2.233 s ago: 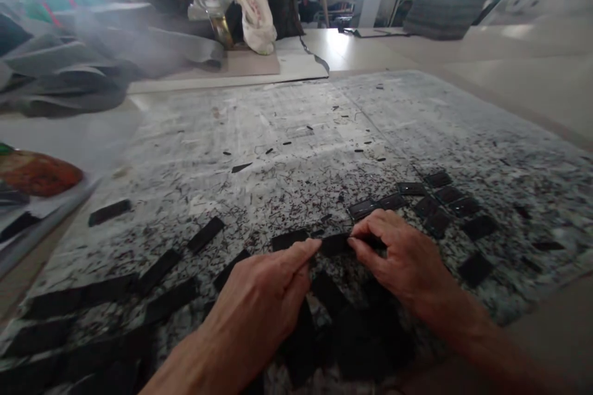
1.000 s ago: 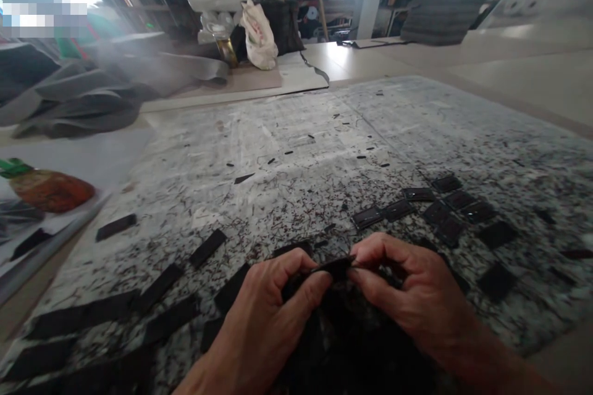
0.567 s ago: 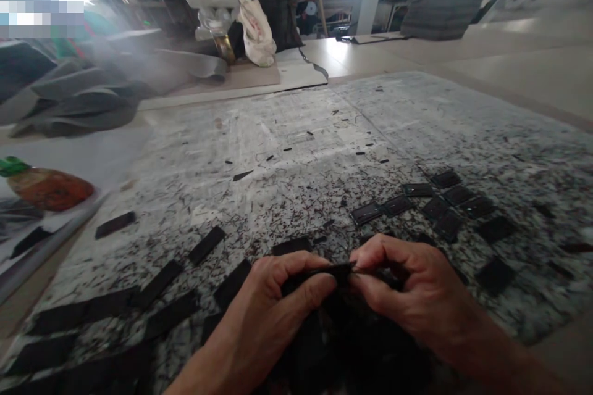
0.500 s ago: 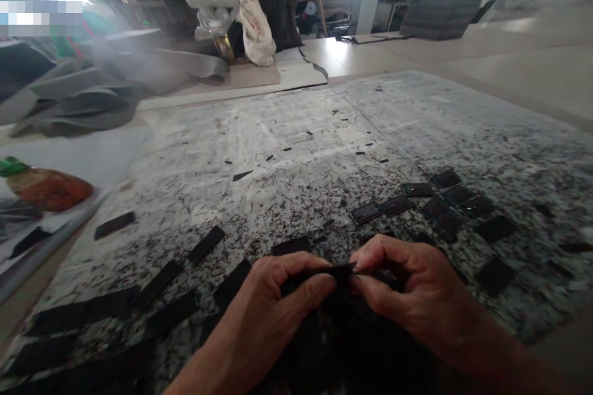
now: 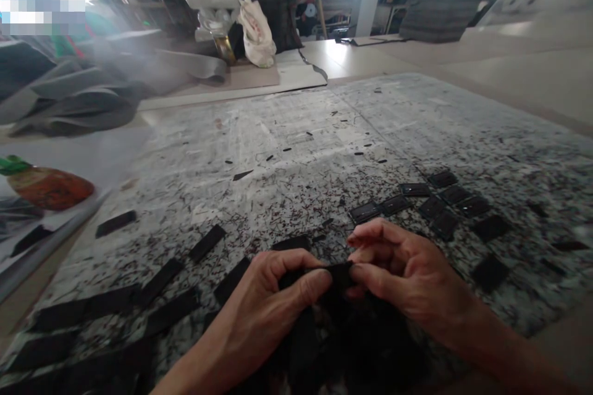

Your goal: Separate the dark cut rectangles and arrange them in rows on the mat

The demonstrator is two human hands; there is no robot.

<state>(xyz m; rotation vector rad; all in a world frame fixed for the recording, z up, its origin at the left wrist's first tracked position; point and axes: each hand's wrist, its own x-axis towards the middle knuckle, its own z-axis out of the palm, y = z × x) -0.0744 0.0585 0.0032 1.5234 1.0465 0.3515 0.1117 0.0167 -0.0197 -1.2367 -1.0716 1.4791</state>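
Between my two hands is a small black piece of material (image 5: 340, 273), perhaps fabric, low in the middle of the view. My left hand (image 5: 282, 296) pinches its left end between thumb and bent forefinger. At its right end, the thumb of my right hand (image 5: 407, 278) presses from the near side, with the forefinger raised off it and the other fingers curled behind. Dark shadow below hides the lower part of the piece. Flat black rectangles (image 5: 207, 243) lie left of my hands. To the right are dark rectangular pieces with shiny edges (image 5: 365, 212).
Dark thread scraps litter the pale work table (image 5: 194, 142). At left lies an orange carrot-shaped thing with a green top (image 5: 50, 188). Grey cloth (image 5: 88, 105) is heaped behind it. A white cloth bag (image 5: 256, 34) and a stack of dark material (image 5: 440, 3) stand farther back.
My right forefinger has lifted away from the black piece, and its fingers have opened a little while the thumb stays on it. My left hand keeps its pinch, shifted slightly left.
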